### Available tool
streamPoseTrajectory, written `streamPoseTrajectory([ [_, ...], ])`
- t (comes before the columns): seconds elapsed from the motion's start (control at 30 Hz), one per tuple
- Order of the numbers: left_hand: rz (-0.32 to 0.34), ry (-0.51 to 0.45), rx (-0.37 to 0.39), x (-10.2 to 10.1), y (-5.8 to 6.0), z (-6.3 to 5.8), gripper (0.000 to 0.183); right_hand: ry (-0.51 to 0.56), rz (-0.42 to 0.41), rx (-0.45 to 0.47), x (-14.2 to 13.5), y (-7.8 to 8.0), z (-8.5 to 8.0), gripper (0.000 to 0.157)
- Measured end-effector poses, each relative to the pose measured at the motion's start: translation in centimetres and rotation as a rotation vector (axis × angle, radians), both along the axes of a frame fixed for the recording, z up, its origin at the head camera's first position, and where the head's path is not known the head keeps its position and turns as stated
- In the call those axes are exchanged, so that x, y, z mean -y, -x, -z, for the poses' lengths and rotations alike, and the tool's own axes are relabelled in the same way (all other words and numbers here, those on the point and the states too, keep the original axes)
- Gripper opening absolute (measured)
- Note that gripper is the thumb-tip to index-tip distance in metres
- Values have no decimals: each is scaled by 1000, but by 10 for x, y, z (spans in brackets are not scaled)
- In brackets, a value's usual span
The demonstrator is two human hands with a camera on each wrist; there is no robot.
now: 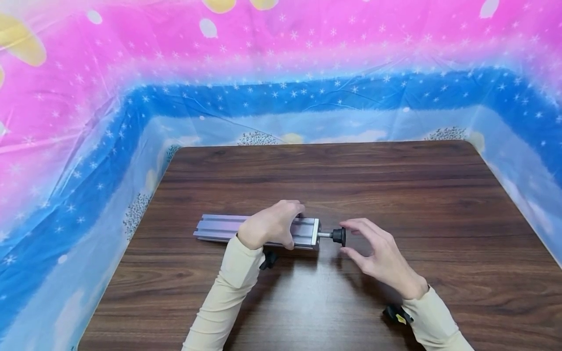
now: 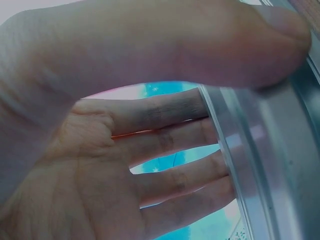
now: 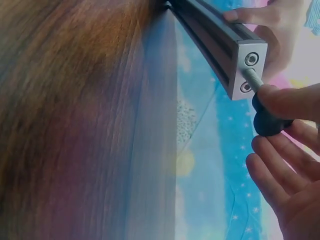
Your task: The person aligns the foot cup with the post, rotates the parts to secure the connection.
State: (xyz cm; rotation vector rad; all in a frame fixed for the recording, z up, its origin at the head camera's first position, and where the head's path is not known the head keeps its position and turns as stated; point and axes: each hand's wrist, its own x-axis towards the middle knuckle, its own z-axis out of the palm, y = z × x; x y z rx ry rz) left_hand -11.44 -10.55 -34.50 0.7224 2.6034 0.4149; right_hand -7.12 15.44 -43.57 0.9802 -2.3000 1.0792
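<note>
A silver aluminium profile (image 1: 303,236) with long slots lies sideways above the dark wooden table. My left hand (image 1: 272,224) grips it near its right end, thumb on the near side and fingers over the far side. In the right wrist view, the profile's end plate (image 3: 242,80) shows two bolts, with a threaded stud (image 3: 253,77) between them. On the stud's outer end sits a black levelling foot (image 1: 339,236). My right hand (image 1: 382,253) holds the foot's rim between thumb and index finger; its other fingers are spread below in the right wrist view.
The wooden table (image 1: 307,180) has rounded far corners. A pink and blue patterned cloth (image 1: 281,97) hangs behind it and along both sides. Small black devices (image 1: 397,314) are worn at the wrists, over cream sleeves (image 1: 434,321).
</note>
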Motion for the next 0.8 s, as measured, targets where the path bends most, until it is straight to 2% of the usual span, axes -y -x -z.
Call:
streamPoseTrajectory([
  [0.23, 14, -10, -22, 1, 0, 2, 73, -20, 46, 28, -1, -1, 1, 50],
  [0.5, 16, -5, -16, 1, 0, 0, 74, -20, 114, 32, 2, 1, 3, 33],
  [0.67, 10, 4, -14, 2, -1, 1, 75, -33, 166, 145, 5, 0, 0, 17],
  [0.8, 2, 10, 1, 1, -2, 0, 78, -43, 219, 264, 7, -1, -3, 16],
])
